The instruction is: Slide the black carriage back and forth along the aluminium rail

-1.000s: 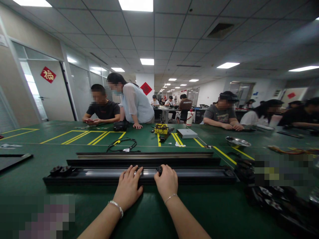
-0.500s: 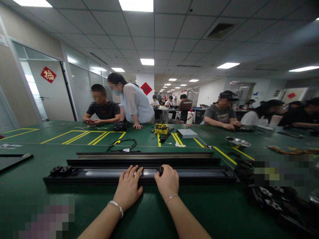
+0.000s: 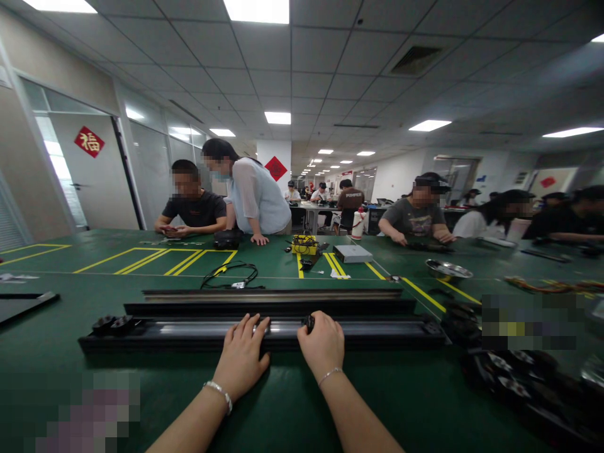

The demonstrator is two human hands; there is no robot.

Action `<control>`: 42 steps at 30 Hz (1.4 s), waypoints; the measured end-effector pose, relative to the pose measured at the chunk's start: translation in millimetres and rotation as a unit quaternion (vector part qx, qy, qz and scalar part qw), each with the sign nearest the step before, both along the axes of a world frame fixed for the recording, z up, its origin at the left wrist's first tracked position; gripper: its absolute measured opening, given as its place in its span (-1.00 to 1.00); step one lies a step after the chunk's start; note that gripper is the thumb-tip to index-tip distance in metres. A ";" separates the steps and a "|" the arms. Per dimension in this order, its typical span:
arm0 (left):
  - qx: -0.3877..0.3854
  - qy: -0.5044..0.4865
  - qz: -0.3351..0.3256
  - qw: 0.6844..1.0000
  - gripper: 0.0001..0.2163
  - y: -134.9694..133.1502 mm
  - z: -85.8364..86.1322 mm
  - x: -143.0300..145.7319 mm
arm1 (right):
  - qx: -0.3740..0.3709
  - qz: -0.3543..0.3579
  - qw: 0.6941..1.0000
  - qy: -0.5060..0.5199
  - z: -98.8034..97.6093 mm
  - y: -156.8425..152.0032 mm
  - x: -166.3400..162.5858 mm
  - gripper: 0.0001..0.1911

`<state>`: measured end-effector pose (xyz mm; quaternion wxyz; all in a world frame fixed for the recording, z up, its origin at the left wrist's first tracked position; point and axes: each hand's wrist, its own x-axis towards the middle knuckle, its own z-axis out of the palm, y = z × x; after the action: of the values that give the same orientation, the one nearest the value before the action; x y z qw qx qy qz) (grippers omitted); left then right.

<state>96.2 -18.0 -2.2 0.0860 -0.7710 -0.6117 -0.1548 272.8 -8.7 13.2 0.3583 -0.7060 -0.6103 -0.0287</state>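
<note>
A long black rail (image 3: 189, 335) with a shiny silver channel lies across the green table in front of me. My left hand (image 3: 243, 357) rests flat on the rail's middle, fingers stretched over the channel. My right hand (image 3: 324, 343) is curled beside it, fingers closed on a small black roller part (image 3: 309, 323) sitting on the rail. Two small black parts (image 3: 113, 324) sit at the rail's left end. A second black rail (image 3: 268, 306) and a thin metal strip (image 3: 271, 292) lie parallel just behind.
Black wheeled parts (image 3: 514, 371) are heaped at my right. Farther back lie a black cable (image 3: 231, 277), a yellow tool box (image 3: 304, 244), a grey box (image 3: 353, 253) and a metal dish (image 3: 448, 269). Several people sit or lean at the table's far side.
My right hand has slid slightly to the right along the rail with the small black part. My left hand stays put.
</note>
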 end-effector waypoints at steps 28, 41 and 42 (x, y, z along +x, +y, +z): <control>0.021 0.011 0.001 1.000 -0.44 -0.2 -1.5 0.0 | -0.015 -0.022 1.000 0.001 -1.0 4.4 8.7 -0.83; 0.022 0.010 -0.001 1.000 -0.43 0.9 -2.8 -0.9 | -0.005 -0.012 1.000 -0.004 -3.0 5.7 20.7 -0.85; 0.022 0.009 -0.002 1.000 -0.43 1.0 -2.9 -0.9 | -0.004 -0.004 1.000 -0.006 -2.5 5.5 22.9 -0.85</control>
<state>95.3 -17.0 -5.2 0.1085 -0.7714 -0.6060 -0.1610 295.8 -3.2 10.7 0.3520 -0.7095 -0.6096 -0.0317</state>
